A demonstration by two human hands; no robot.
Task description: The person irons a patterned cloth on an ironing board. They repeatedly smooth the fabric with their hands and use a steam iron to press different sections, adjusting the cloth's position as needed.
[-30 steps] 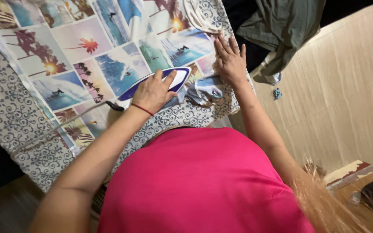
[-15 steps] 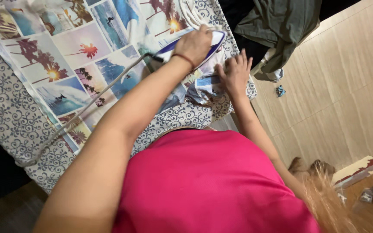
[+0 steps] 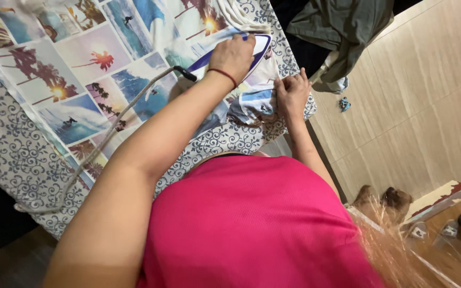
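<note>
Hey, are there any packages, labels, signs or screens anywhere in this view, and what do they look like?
None that I can make out. The nearest thing to a picture panel is the printed fabric on the ironing board: rectangular beach scenes in blue, pink and orange. The left hand grips a blue and white iron; the right hand holds the fabric's edge.

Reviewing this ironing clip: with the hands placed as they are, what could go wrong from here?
1. The right hand pinches the printed garment right beside the iron that the left hand grips; a stroke toward it could burn the fingers.
2. The cord trails across the garment and loops at the board cover's edge; it might snag or drag the fabric.
3. The bunched fabric by the right hand could get creases pressed in.
</note>
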